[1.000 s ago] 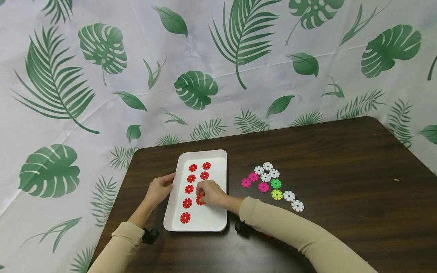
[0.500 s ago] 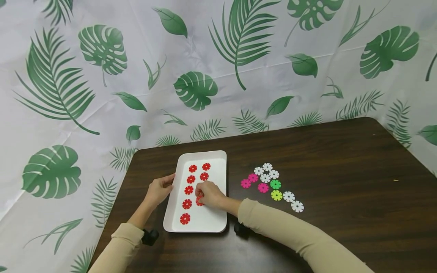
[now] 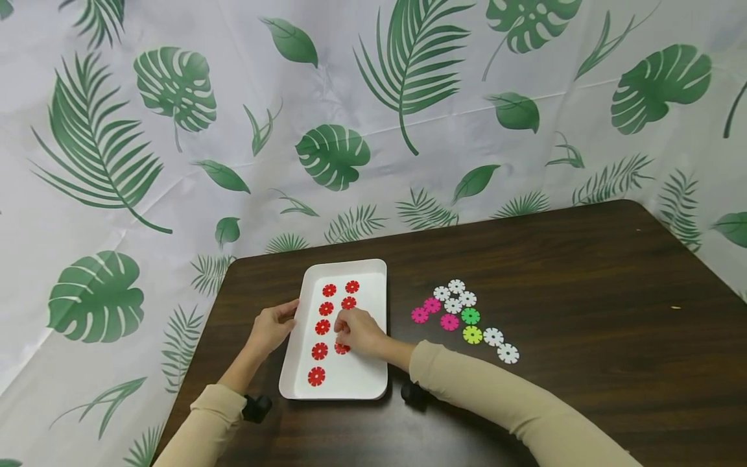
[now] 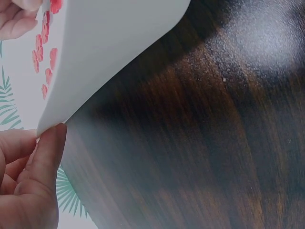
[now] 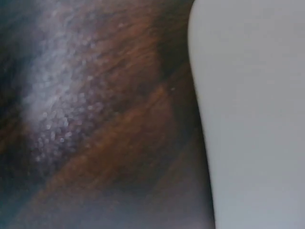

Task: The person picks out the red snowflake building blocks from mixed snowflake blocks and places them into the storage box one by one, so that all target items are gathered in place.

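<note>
A shallow white tray holds two columns of red notched discs. My left hand grips the tray's left rim; in the left wrist view the thumb lies against the outside of the wall. Inside the tray, my right hand is over the right column, with curled fingertips right at the upper edge of a red disc. The hand covers part of that column, and I cannot tell whether the fingers pinch anything. The right wrist view shows only the tray's outer wall and tabletop.
Right of the tray, several loose notched discs lie on the dark wooden table: white discs, pink discs, a green disc and a yellow disc. A leaf-printed cloth hangs behind the table.
My right fingertips have lifted slightly off the lower red disc in the right column, so more of it shows. The left hand stays at the tray rim.
</note>
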Tool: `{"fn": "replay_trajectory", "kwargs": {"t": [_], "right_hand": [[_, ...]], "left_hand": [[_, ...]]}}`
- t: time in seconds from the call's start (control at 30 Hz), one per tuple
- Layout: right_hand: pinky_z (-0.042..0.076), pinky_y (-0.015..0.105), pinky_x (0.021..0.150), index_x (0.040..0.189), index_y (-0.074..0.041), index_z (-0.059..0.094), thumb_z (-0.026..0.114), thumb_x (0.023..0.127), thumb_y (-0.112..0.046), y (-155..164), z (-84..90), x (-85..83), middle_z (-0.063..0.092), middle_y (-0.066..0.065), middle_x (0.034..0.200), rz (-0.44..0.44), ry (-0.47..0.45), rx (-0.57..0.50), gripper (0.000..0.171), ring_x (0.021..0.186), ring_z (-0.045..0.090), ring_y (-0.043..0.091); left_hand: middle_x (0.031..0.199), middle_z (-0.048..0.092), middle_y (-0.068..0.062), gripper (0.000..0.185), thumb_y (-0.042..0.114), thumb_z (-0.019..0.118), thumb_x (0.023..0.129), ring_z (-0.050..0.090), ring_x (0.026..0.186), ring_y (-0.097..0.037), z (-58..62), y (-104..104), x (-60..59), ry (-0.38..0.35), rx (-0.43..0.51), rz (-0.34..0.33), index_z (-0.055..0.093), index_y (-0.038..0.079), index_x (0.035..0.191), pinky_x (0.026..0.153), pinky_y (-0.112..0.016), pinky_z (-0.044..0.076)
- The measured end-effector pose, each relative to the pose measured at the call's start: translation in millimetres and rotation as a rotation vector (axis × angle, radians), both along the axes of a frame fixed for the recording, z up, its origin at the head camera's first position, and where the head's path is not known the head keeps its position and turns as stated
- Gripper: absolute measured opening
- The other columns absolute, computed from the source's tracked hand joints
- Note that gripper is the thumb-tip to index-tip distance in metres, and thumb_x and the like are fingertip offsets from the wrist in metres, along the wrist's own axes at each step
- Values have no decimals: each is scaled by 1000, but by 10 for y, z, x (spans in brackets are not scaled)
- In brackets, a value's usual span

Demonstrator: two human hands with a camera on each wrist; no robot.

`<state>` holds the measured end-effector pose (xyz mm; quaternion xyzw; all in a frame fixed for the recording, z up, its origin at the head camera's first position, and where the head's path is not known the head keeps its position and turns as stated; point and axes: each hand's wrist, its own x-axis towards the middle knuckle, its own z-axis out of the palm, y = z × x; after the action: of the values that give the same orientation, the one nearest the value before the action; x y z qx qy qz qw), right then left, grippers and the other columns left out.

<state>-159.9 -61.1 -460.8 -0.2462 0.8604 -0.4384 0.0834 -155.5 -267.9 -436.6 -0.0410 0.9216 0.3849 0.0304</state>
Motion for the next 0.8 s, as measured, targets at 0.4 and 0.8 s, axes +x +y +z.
{"fn": "replay_trajectory", "kwargs": {"t": [0.4,0.8], "right_hand": [[39,16,55,82,-1,64,72,76,-1,120,140,23,52,-2,66,-7,-5,-95,10,63,45,6],[43,17,49,89,3,65,69,80,-1,361,262,85,58,3,70,12,-50,-217,10,56,49,5]], "left_hand": [[122,60,-25,43,-3,55,88,63,101,-32,8,7,6,-16,9,10,52,-3,131,85,-41,53],[121,60,-25,43,-4,55,87,63,101,-32,4,4,-4,-1,5,5,53,-4,130,84,-41,53]]}}
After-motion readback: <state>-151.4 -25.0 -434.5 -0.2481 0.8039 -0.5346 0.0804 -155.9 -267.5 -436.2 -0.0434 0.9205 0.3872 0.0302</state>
